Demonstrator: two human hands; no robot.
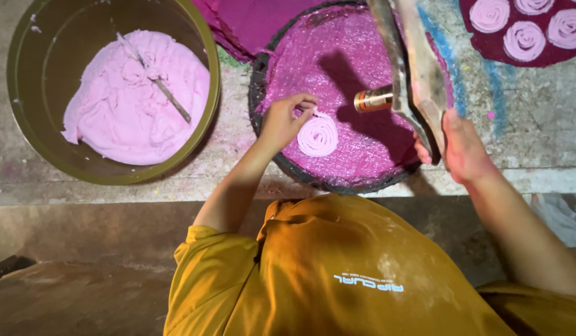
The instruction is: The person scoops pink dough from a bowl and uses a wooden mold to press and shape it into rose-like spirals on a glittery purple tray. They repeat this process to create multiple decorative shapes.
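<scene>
Where dough spiral (318,135) lies — wooden press (411,68) overhead.

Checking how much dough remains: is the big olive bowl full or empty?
Partly full: a pink dough mound covers the olive bowl floor, well below the rim.

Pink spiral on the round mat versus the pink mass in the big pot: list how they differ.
The pink spiral is a small, flat, neat coil; the pink mass is a large shapeless heap. The spiral lies on the magenta round mat, with the left hand touching its edge; the mass sits in the olive pot, a stick lying across it, no hand near. Both look like the same soft pale pink dough.
</scene>
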